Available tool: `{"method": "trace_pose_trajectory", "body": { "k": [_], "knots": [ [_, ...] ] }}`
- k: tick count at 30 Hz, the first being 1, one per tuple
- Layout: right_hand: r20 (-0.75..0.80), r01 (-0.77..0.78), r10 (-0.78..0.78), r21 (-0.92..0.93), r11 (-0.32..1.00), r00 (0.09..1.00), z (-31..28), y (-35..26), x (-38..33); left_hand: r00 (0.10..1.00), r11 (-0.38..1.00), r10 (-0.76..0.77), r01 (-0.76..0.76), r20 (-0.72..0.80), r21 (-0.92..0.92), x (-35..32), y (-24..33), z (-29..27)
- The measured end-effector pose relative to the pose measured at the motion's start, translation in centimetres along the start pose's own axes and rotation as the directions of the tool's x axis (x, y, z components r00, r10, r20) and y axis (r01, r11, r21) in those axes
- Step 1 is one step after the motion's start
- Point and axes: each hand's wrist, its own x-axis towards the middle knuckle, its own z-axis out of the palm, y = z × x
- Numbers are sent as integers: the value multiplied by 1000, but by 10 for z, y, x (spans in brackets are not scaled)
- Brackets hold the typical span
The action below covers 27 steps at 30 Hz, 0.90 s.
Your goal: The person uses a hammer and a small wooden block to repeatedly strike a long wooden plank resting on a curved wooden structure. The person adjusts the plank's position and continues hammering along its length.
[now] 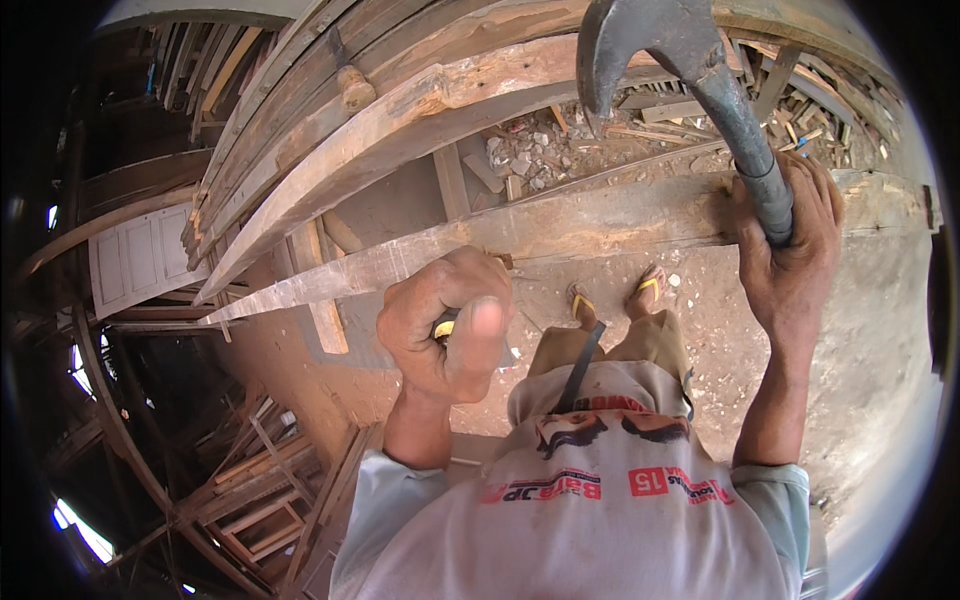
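A dark metal claw hammer (740, 115) is raised close in front of me, its curved claw toward the upper left. My right hand (808, 225) is closed round the lower end of its handle. My left hand (450, 325) forms a fist over the edge of a long weathered wooden beam (620, 222). A yellow and black bit of something shows inside that fist; the rest is hidden by the fingers, so its kind cannot be made out. The beam runs crosswise before me, tapering toward the left.
Thick planks (400, 105) lie stacked beyond the beam, with a wooden-handled tool (354, 85) on them. Rubble (530, 150) and wood scraps cover the ground behind. A white panelled door (145, 258) leans at the left. My sandalled feet (648, 290) stand near the beam.
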Motion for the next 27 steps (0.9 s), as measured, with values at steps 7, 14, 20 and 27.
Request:
{"method": "trace_pose_trajectory", "body": {
  "k": [7, 14, 20, 27],
  "knots": [
    [-16, -43, 42, -68, 997, 999, 0, -7, 1, 998, 978, -40, 50, 56, -200, -6, -10, -16],
    [-59, -33, 33, -6, 999, 998, 0, -4, 1, 1000, 1000, -24, 24, 13, -18, 0, 2, -8],
    [-11, -88, 87, -62, 994, 996, -4, -15, 1, 994, 967, -91, 73, 63, 246, 11, 16, 10],
    [-1, -116, 117, -76, 990, 993, -8, -14, -2, 931, 749, 64, -282, -359, -599, 2, 49, -130]
  ]
}}
